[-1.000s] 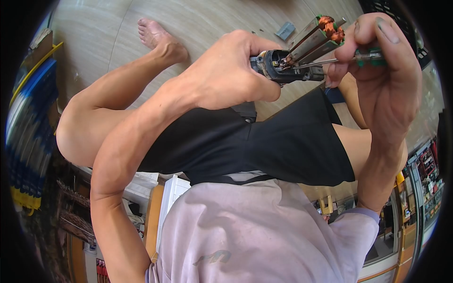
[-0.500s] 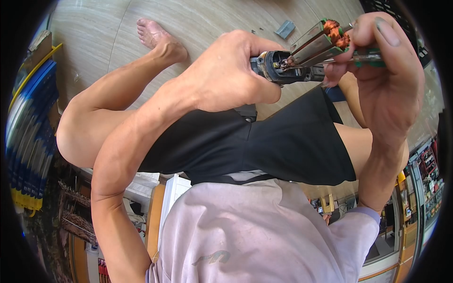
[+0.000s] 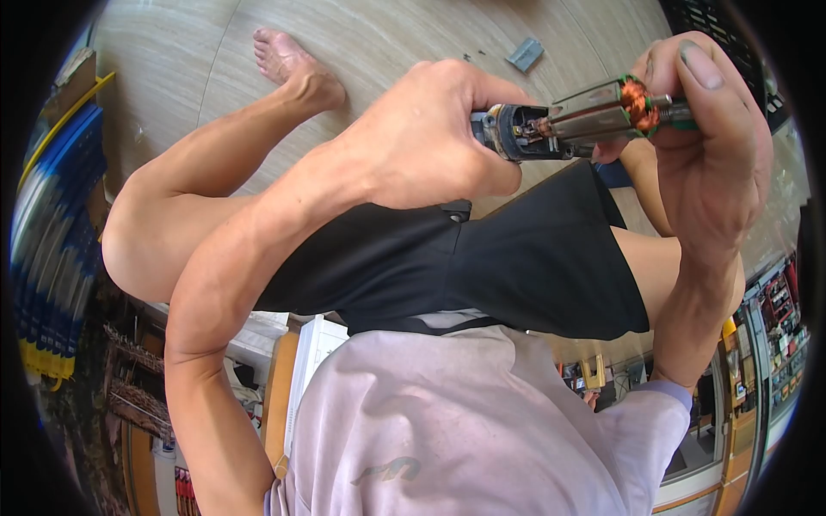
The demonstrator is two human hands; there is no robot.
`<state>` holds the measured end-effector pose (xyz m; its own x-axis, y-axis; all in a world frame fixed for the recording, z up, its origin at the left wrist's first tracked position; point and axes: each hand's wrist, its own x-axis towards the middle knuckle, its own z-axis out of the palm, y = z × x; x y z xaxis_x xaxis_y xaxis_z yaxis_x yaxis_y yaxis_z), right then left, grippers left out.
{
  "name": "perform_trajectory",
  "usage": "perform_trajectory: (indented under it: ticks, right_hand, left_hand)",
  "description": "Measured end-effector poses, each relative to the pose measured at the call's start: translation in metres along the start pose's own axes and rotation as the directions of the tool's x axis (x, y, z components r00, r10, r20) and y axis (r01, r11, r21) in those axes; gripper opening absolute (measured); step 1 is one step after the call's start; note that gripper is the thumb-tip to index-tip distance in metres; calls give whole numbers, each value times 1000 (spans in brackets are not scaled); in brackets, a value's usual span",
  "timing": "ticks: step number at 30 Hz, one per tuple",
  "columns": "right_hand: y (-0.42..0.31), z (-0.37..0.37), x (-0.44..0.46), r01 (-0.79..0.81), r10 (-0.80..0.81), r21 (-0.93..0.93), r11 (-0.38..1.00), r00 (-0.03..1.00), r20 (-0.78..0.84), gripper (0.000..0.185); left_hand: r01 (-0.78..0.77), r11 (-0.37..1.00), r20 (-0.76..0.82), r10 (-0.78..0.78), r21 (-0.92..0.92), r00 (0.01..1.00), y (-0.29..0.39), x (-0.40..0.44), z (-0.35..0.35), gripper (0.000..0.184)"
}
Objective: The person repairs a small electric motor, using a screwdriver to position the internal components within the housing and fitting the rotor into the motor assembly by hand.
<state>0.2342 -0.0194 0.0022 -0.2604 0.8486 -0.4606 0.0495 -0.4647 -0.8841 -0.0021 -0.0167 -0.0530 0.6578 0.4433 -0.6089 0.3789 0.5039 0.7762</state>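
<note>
My left hand point(image 3: 439, 129) is closed around the black housing point(image 3: 508, 133) of a small power tool, its open end facing right. Inside the opening, small metal and copper parts show. A motor armature point(image 3: 594, 116), with metal core and orange copper windings, lies with its inner end at that opening. My right hand point(image 3: 710, 129) is closed at the armature's outer end, by the protruding metal shaft. In its fingers is a screwdriver point(image 3: 680, 113) with a clear and green handle, mostly hidden now. Whether those fingers also grip the armature is hard to see.
A small grey block point(image 3: 525, 54) and dark bits lie on the tiled floor point(image 3: 379, 39) ahead. My bare foot point(image 3: 284, 58) rests at the left. Blue packages point(image 3: 60, 232) hang at far left; shelves of goods point(image 3: 779, 318) stand at right.
The armature has tipped down, now nearly in line with the housing. My left hand and the housing have shifted slightly right and down. The screwdriver is more hidden behind the armature.
</note>
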Motion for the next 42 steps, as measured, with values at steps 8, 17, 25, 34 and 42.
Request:
perform_trajectory:
  ticks: [8,17,25,34,42]
  right_hand:
    - [-5,10,1,-34,34,-33,999,999,-1,31]
    - [-11,12,0,-30,28,-101,994,999,-23,32]
    - [-7,13,-1,9,-14,-97,995,999,-44,33]
    - [-9,7,1,-124,119,-86,989,991,-57,31]
    - [-9,12,-2,-77,71,-113,991,996,-61,32]
  left_hand:
    - [5,993,-62,3,121,998,8,-5,-1,43]
    - [-46,988,-126,65,148,990,7,-5,1,44]
    - [-65,996,-172,76,68,982,1,-3,6,43]
    - [77,994,-109,-86,-78,990,-2,-2,7,42]
    - [34,996,-123,-45,-84,991,-7,-3,9,41]
